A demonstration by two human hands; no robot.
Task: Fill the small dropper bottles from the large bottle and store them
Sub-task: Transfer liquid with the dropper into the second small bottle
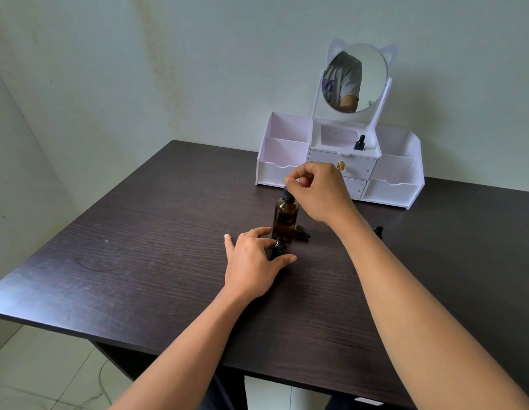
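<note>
The right hand (316,187) pinches the dropper (287,197) of the large bottle (285,216) just beneath it. The left hand (253,260) grips an open small bottle (280,245). Filling seems in hand; next, lift the dropper straight to that narrow neck.

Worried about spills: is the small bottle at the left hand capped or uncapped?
Uncapped. The small bottle stands upright on the table with its threaded neck bare, and the left hand grips it.

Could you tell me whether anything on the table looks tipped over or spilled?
One small dark dropper piece lies on its side just right of the large bottle; whether cap or bottle is unclear. No spill visible.
</note>
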